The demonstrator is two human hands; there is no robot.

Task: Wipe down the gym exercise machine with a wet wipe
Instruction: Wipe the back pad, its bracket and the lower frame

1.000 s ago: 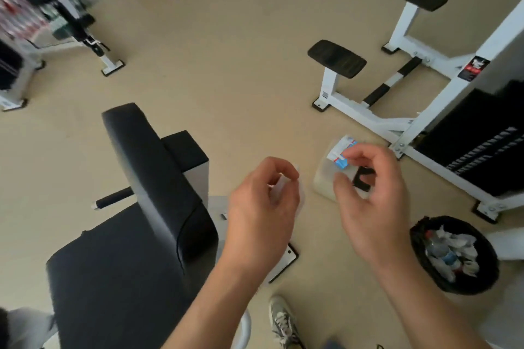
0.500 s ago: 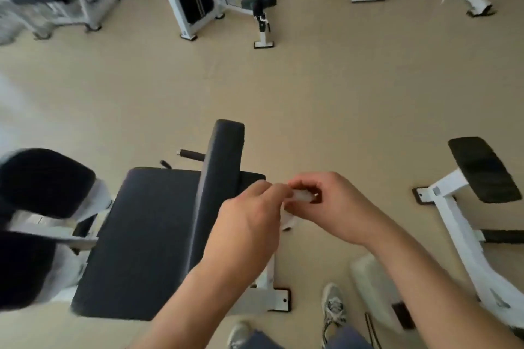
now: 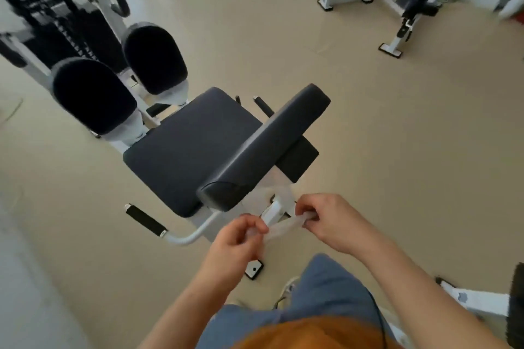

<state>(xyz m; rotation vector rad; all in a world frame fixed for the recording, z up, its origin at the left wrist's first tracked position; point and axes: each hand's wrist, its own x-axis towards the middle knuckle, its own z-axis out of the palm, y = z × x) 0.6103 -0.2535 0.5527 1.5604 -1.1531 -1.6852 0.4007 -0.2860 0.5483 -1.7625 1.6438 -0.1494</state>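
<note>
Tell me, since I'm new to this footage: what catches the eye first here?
Two hands, the left hand and right hand, stretch a pale wet wipe between them low in the middle. Just beyond stands the gym machine, its dark seat and backrest centre frame, with two rounded black pads upper left.

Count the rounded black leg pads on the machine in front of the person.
2. One rounded black leg pad sits nearer the left edge; the other rounded black leg pad stands just beyond it, both past the dark seat cushion. None seems hidden.

Bare forearms (image 3: 181, 312), orange top (image 3: 312, 333), blue jeans (image 3: 326, 289), grey sneaker (image 3: 289, 289)
</note>
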